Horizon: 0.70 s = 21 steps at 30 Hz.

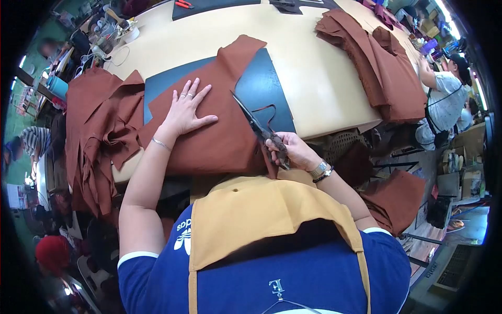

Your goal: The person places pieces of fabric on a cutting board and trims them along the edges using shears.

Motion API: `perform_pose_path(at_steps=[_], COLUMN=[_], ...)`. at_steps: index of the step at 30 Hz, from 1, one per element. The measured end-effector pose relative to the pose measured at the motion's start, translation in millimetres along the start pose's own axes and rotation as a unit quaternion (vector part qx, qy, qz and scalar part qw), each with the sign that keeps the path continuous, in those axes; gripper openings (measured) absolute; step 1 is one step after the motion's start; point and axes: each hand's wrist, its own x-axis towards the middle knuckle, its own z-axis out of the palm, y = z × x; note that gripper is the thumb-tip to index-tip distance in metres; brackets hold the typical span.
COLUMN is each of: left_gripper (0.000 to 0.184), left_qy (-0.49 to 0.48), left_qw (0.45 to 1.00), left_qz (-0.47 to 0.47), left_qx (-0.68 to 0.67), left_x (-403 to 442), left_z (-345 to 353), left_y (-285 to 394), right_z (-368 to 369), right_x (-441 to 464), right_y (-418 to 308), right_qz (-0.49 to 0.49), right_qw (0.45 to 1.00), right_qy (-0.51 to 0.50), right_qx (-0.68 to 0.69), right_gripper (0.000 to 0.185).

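Note:
A rust-brown fabric piece [219, 131] lies over a dark blue-green board [269, 86] on the table. My left hand [187, 109] rests flat on this fabric, fingers spread. At the fabric's right edge, my right hand [293, 150] grips a pair of scissors [253, 121], the blades pointing up and to the left. The scissors' handles look wrapped in dark material and are partly hidden by my fingers. A thin brown fabric strip [269, 108] curls on the board beside the blades.
Stacked brown fabric pieces [102, 141] hang over the table's left edge. More brown pieces [374, 68] lie at the right. Red-handled cutters [184, 4] rest on a dark mat [214, 6] at the back. A person [447, 97] stands at the right.

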Motion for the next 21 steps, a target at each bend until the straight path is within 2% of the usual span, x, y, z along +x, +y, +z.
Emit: perform_pose_path(at_steps=[6,15,21], left_gripper=[0.098,0.095,0.093], left_qy=[0.009,0.007,0.018], left_qw=[0.999,0.999,0.993], left_qz=[-0.039,-0.048,-0.115], left_qx=[-0.001,0.002,0.008], left_x=[-13.6,-25.8,-36.7], left_z=[2.5,-0.2,3.0], left_y=[8.3,26.6,50.7], right_z=[-4.9,-2.1,1.3], right_x=[-6.7,-0.5,-5.6], right_y=[3.8,0.3,6.1], right_qz=[-0.006,0.001,-0.017], right_qw=[1.000,1.000,1.000], right_qy=[-0.016,-0.017,-0.005], right_qx=[-0.013,-0.006,-0.017], right_gripper=[0.027,0.028,0.027])
